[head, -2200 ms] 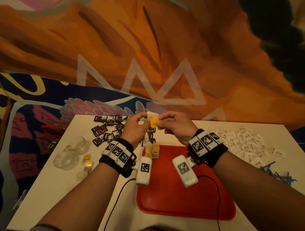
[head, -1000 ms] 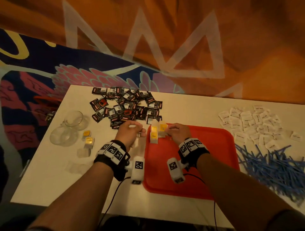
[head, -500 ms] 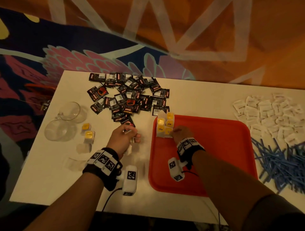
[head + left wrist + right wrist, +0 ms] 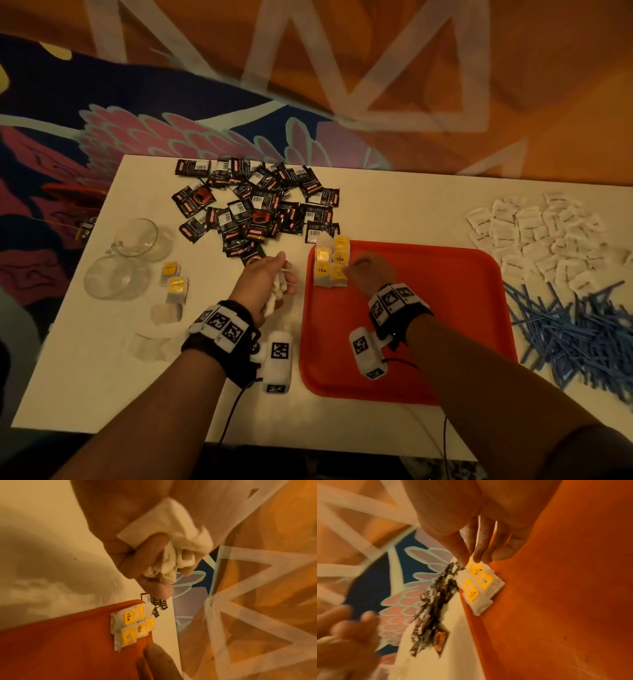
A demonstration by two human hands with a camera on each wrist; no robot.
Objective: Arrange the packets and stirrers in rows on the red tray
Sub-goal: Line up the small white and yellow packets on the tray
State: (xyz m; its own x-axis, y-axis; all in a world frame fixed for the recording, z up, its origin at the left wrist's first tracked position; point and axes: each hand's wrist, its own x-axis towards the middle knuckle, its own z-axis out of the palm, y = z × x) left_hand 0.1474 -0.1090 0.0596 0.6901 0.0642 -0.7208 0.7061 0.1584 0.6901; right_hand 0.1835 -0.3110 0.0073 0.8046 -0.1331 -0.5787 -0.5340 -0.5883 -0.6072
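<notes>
The red tray (image 4: 428, 308) lies on the white table. Several yellow-tagged tea bags (image 4: 330, 263) sit in two short columns at its far left corner. My right hand (image 4: 346, 272) reaches over that corner, thumb and forefinger pinching the nearest tea bag (image 4: 471, 562) of the group (image 4: 477, 588). My left hand (image 4: 284, 281) hovers over the table just left of the tray and grips a crumpled bunch of white tea bags (image 4: 173, 550). The tray (image 4: 68, 642) and the laid tea bags (image 4: 132, 626) also show in the left wrist view.
A pile of black packets (image 4: 260, 205) lies beyond the left hand. White packets (image 4: 541, 236) and blue stirrers (image 4: 582, 329) are right of the tray. Two glass cups (image 4: 133, 240), loose tea bags (image 4: 173, 277) and flat white bags (image 4: 164, 311) sit at the left.
Both hands have come down from in front of me to the table. The right hand has gone to the tray's corner; the left has drawn back left off the tray with its bunch.
</notes>
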